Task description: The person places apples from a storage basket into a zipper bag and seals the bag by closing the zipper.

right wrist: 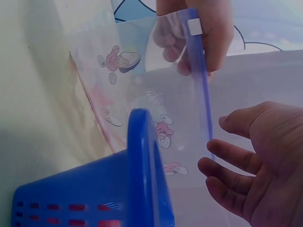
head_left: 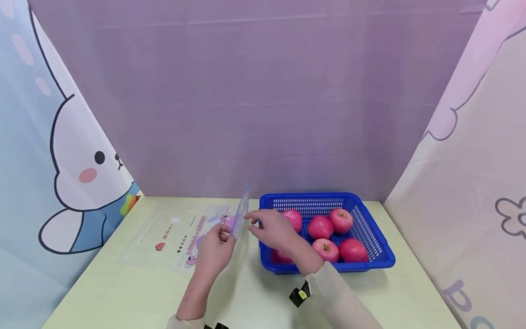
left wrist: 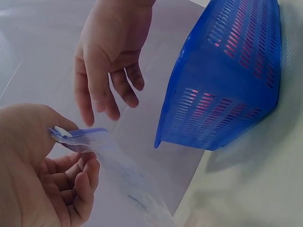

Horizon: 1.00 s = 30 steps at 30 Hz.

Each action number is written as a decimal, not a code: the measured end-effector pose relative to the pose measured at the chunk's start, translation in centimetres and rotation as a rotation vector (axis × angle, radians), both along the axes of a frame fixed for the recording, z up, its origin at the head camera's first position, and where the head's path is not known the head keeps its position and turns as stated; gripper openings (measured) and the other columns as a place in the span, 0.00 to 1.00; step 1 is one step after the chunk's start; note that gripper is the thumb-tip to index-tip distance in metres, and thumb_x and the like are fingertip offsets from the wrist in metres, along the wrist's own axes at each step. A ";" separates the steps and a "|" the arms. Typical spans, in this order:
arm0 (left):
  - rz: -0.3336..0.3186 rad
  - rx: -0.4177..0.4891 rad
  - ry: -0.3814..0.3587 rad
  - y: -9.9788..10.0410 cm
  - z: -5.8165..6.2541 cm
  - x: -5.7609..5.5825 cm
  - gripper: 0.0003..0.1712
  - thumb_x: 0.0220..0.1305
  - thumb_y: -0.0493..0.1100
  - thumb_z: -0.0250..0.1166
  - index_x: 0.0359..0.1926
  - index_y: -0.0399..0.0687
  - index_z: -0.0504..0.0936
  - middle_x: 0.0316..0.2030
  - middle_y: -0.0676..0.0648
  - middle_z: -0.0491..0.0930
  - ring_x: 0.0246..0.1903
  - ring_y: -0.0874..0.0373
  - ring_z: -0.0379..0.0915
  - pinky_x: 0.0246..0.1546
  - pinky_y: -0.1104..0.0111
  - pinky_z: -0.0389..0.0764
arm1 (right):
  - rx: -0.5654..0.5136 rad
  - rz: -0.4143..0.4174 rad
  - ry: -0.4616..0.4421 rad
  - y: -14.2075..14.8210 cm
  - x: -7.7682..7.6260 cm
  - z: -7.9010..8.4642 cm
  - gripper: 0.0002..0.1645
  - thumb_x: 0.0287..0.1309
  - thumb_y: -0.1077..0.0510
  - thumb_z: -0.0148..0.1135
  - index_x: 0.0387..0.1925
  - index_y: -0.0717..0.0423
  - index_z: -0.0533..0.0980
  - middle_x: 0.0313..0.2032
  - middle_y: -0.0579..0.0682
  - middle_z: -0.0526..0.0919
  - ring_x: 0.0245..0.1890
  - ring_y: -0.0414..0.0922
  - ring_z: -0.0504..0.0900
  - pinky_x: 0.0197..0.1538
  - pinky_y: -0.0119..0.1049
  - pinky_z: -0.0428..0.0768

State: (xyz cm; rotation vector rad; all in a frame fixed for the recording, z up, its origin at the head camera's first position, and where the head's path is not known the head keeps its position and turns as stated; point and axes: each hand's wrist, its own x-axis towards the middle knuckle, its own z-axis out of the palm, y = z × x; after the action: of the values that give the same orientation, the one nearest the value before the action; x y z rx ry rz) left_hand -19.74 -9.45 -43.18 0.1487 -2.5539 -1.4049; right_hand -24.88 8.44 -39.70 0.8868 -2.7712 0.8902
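Observation:
My left hand (head_left: 215, 251) pinches one end of the blue-edged top of a clear zip bag (right wrist: 142, 90), by its white slider (right wrist: 194, 27). The bag stands on edge above the table, printed with small pink-and-white cartoon figures. My right hand (right wrist: 265, 161) is beside the other end of that blue edge, its fingers spread and slightly bent with nothing held. In the left wrist view the right hand (left wrist: 113, 52) appears just beyond the bag's top, apart from it. Just right of the bag is a blue plastic basket (head_left: 388, 262) holding several red apples (head_left: 320, 227), partly covered by my right forearm.
More clear printed bags (head_left: 164, 237) lie flat on the pale table (head_left: 102, 292), left of my left hand. A purple cloth (head_left: 263, 100) closes off the back. Cartoon-printed cloths hang on the left (head_left: 82, 151) and right (head_left: 464, 183).

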 end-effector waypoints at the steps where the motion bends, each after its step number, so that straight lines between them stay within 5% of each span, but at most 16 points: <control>1: -0.003 0.000 0.002 0.0 0.0 0.0 0.10 0.60 0.40 0.61 0.43 0.42 0.78 0.25 0.50 0.77 0.19 0.58 0.70 0.18 0.65 0.72 | 0.014 0.001 0.007 -0.1 -0.1 0.0 0.17 0.62 0.54 0.64 0.54 0.44 0.80 0.40 0.45 0.85 0.28 0.36 0.77 0.28 0.28 0.75; 15: -0.037 0.038 0.012 0.0 -0.2 0.1 0.10 0.60 0.39 0.60 0.43 0.42 0.78 0.26 0.49 0.78 0.19 0.58 0.71 0.17 0.66 0.73 | 0.092 -0.040 0.028 -0.4 -0.7 -0.5 0.15 0.61 0.53 0.65 0.50 0.46 0.82 0.43 0.46 0.85 0.25 0.36 0.76 0.27 0.27 0.75; 24: -0.047 0.131 -0.002 0.0 -0.7 0.3 0.11 0.63 0.38 0.61 0.45 0.40 0.78 0.27 0.46 0.79 0.16 0.57 0.72 0.16 0.66 0.73 | 0.089 -0.074 0.038 -0.1 -0.8 -1.2 0.16 0.60 0.49 0.66 0.48 0.47 0.83 0.15 0.36 0.73 0.11 0.38 0.67 0.16 0.30 0.65; 30: -0.045 0.258 0.003 0.2 -1.2 0.1 0.13 0.62 0.36 0.62 0.48 0.39 0.79 0.28 0.42 0.81 0.17 0.56 0.72 0.15 0.68 0.72 | 0.110 -0.106 0.146 0.6 -0.9 -1.8 0.10 0.58 0.47 0.68 0.40 0.43 0.86 0.26 0.38 0.84 0.24 0.37 0.77 0.28 0.32 0.75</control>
State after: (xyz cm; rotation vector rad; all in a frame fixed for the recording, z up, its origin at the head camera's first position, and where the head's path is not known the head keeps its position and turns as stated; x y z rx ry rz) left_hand -19.66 -9.29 -44.38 0.1310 -2.3780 -1.7461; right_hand -25.73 9.02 -41.51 0.7781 -2.7324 0.6361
